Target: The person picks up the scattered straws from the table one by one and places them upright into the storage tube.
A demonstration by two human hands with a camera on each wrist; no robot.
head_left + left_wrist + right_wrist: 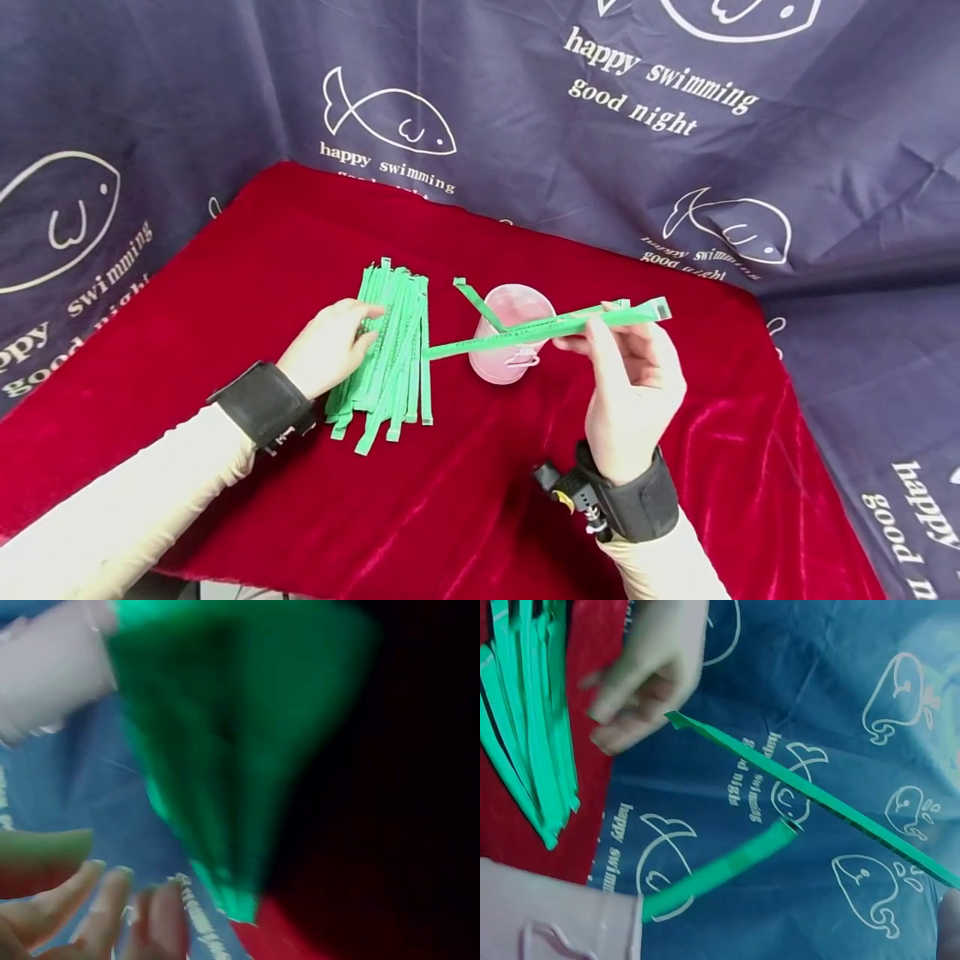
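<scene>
Several long green wrapped straws (pixel 393 350) lie in a loose pile on the red cloth. My left hand (pixel 330 346) is at the pile's left side, thumb and fingers apart with nothing between them. In the left wrist view its fingers (pixel 105 911) stand clear of the pile (pixel 217 750). My right hand (pixel 633 375) pinches a wrapped straw (pixel 810 795) near its right end, the other end pointing left toward the pile. The held straw crosses over a small pink bucket (pixel 498 371) in the head view. Another green straw (pixel 720 874) sticks out of the bucket.
Red velvet cloth (pixel 435 500) covers the table. Behind it hangs a dark blue curtain (pixel 510 150) with white fish prints and lettering. A thin handle (pixel 522 362) hangs on the bucket's near side. Each wrist wears a black strap (pixel 262 406).
</scene>
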